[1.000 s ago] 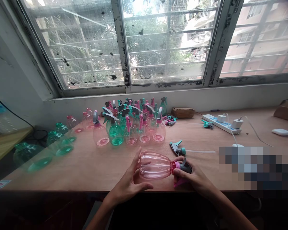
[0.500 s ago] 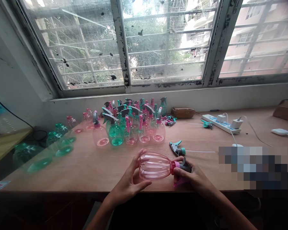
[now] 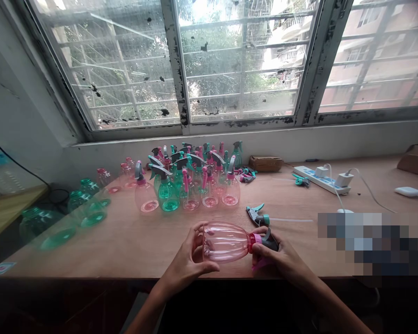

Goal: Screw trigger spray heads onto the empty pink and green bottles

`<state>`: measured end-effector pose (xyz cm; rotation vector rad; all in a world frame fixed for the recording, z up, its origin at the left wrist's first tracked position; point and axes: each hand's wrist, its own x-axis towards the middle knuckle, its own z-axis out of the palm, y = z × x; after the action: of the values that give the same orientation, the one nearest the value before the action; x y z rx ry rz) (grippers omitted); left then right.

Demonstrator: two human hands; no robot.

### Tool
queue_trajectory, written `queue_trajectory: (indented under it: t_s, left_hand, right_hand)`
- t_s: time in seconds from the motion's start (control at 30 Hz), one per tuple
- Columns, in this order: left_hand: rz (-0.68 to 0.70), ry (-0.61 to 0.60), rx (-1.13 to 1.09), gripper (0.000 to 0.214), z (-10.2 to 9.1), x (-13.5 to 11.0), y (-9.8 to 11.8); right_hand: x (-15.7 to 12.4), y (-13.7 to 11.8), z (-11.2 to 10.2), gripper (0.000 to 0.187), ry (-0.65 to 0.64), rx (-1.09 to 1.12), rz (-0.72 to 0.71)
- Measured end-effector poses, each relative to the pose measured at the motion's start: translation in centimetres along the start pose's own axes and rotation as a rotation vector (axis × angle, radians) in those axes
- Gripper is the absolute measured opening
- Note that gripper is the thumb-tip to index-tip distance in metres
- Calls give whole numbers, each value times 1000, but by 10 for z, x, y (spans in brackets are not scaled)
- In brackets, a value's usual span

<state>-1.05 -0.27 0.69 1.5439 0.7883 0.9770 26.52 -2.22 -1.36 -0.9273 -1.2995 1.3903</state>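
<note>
Bench (image 3: 125, 253) under window (image 3: 240, 60). Left hand (image 3: 191, 255) now curls closer round pink bottle (image 3: 226, 242) base, apparently steadying it; right hand (image 3: 281, 256) grips its head (image 3: 270, 241). Loose sprayer (image 3: 256, 216), bottle's one o'clock.

A white power strip (image 3: 320, 181) is bearing two adapters (image 3: 344, 179). A brown cardboard box (image 3: 415, 159) is sitting at far right. Barred windows (image 3: 226, 69) are lining the rear wall (image 3: 334, 135), their frames (image 3: 307, 79) showing dark patches.

Daylight from window panes (image 3: 230, 60), overexposed at top; tabletop (image 3: 125, 253) moderately lit, shadow (image 3: 237, 306) below near edge almost black. Highlights streak pink bottle (image 3: 226, 242). Wide-angle stretch at margins; green bottles (image 3: 58, 237), far left, blurred. Right: pixelated patch (image 3: 372, 243).
</note>
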Motion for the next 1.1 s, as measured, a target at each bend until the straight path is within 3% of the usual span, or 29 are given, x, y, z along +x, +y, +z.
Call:
queue_trajectory:
  t_s: [0.3,0.6,0.83,1.0,1.1]
  left_hand:
    - [8,5,36,72,1,3,3]
    - [-8,24,75,68,0,4,3]
    - [-1,-46,77,89,0,-2,6]
    - [121,-59,147,89,0,-4,0]
    - [110,-55,132,101,0,-5,-2]
  right_hand:
    - [-1,2,0,42,-5,-93,-18]
    - [0,3,2,40,12,-98,-58]
    - [0,-4,-1,42,27,-18,5]
    - [1,-1,-1,43,16,13,20]
    - [0,-1,-1,43,6,21,25]
